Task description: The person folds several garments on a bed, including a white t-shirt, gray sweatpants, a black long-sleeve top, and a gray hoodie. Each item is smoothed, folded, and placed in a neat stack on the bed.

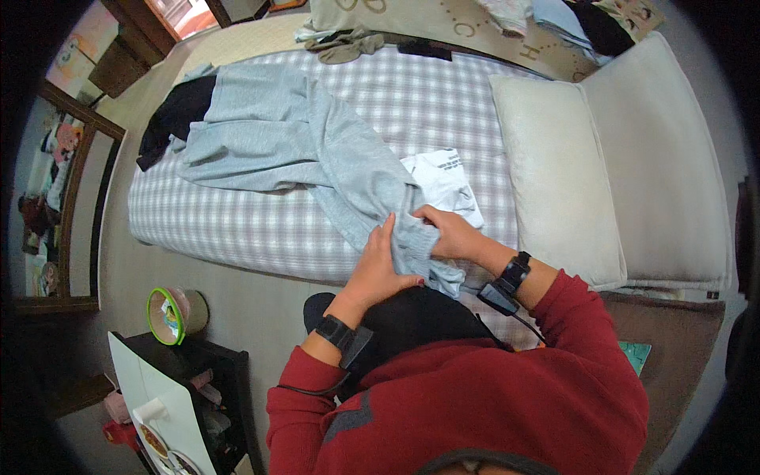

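A light grey knit garment [356, 154] lies spread across a plaid bed cover, its ribbed end near my lap. My left hand [380, 267] rests on the garment with the thumb stretched apart and the fingers pointing away from me. On the ribbed part, my right hand [448, 234] grips a fold of the cloth between thumb and fingers. A folded white garment with dark print [442, 175] lies just beyond my right hand, partly beside the grey cloth. Black cloth [181, 113] lies at the grey garment's far left end.
Greyish-brown socks [347, 46] and a black cloth piece [424, 50] lie at the bed's far edge. A cream cushioned seat [558, 178] stands at the right. On the floor at left are a green-rimmed bin [166, 316] and a black shelf unit with a white top [160, 404].
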Motion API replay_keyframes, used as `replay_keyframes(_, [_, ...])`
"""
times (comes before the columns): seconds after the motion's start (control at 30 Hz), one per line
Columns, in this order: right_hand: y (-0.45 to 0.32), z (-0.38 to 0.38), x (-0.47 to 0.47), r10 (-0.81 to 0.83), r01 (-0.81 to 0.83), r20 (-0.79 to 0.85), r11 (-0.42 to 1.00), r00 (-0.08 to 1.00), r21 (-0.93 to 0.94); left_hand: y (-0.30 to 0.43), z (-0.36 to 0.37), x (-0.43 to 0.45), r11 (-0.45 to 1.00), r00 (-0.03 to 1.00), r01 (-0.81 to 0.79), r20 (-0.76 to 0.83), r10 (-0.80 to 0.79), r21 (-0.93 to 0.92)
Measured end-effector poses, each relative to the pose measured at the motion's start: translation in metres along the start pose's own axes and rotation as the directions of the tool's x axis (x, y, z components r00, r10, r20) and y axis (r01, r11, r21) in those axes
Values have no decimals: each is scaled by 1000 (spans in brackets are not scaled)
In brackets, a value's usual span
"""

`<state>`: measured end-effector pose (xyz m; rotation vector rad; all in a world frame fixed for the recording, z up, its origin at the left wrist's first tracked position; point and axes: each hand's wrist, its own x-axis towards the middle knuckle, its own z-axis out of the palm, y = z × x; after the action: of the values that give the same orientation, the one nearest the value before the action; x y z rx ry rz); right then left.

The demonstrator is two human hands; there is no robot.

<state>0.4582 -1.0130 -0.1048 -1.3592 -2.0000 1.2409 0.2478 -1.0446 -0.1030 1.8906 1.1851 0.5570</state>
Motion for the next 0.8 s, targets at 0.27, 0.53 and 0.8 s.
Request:
replay_keyframes(0.27, [-38, -16, -22, -106, 107, -16, 977, 994, 182, 24, -8, -7, 991, 990, -6, -142, -13, -131])
replay_keyframes(0.53, [-45, -61, -14, -251, 72, -298, 862, 921, -502, 35, -78, -9, 952, 913, -1, -388, 126, 305])
replay_keyframes(0.8, [-33, -115, -4, 16, -151, -496, 960, 868, -234, -5, -159, -43, 825, 791, 129, -559, 249, 550])
